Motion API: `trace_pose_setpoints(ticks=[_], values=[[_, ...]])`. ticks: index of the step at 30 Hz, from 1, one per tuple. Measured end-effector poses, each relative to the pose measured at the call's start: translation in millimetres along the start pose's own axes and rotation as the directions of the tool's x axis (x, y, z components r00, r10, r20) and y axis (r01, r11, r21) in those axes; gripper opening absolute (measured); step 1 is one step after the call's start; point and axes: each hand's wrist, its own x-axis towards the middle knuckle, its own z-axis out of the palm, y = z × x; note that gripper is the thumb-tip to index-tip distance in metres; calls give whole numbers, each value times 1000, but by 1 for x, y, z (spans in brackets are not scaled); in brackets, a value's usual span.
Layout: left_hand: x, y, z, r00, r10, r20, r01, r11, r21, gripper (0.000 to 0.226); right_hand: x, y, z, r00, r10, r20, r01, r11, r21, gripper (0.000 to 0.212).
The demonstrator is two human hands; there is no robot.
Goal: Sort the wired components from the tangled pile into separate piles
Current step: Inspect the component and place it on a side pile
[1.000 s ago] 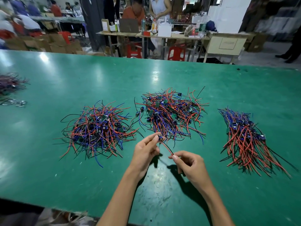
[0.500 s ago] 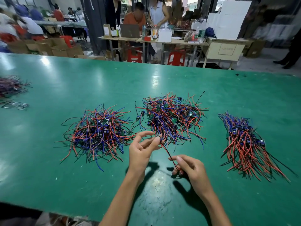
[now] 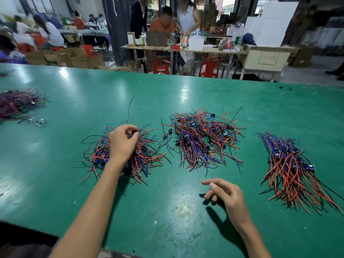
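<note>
The left hand [image 3: 122, 141] hangs over the left pile [image 3: 149, 157], its fingers curled and pinching something small at the tips; a thin black wire [image 3: 129, 107] rises beyond it, though whether the hand holds that wire cannot be told. The right hand [image 3: 226, 195] hovers above the green surface [image 3: 167, 229], fingers loosely bent, holding nothing. Beyond and between the hands sits the tangled pile [image 3: 202, 141]: red, blue and black wires crossing every way, with small green boards and dark blue parts among them. Right of the right hand lies a neater pile [image 3: 294, 168], its red wires running roughly parallel.
</note>
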Motion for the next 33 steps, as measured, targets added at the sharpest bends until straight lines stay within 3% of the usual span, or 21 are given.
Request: trace_pose_setpoints(ticks=[3, 6, 9, 11, 14, 17, 20, 25, 28, 33], values=[[6, -36, 0, 998, -28, 62, 12, 968, 251, 29, 0, 0, 0, 1000, 1, 1, -1, 1000, -15, 10], [3, -41, 2, 1000, -2, -8, 5, 953, 303, 33, 3, 0, 0, 1000, -1, -15, 0, 999, -46, 15], [-8, -20, 10, 986, 124, -112, -82, 944, 321, 38, 6, 1, 1, 1000, -1, -26, -1, 998, -63, 12], [-16, 0, 24, 962, 269, -46, -245, 926, 287, 31, 6, 3, 1, 999, -6, -34, 3, 997, -77, 18], [-28, 25, 57, 902, 392, 182, -426, 877, 224, 17, 5, 2, 1, 999, -2, -43, -2, 996, -85, 18], [-32, 35, 94, 904, 264, 337, -377, 864, 334, 30, 5, 1, 1, 998, 11, -63, -17, 996, -92, 24], [-25, 30, 113, 880, 163, 446, -388, 787, 479, 32, 5, -1, 1, 997, 10, -72, -16, 997, -81, 21], [-24, 26, 112, 918, 156, 365, -303, 871, 388, 19, 6, -4, 1, 996, 12, -87, -16, 999, -47, 11], [-36, 22, 106, 916, 173, 363, -296, 901, 316, 18, 8, 0, -2, 996, 8, -87, -10, 999, -30, 21], [-69, 19, 100, 907, 189, 376, -304, 912, 274, 38, 7, -1, -2, 997, 7, -76, -9, 1000, -29, 22]])
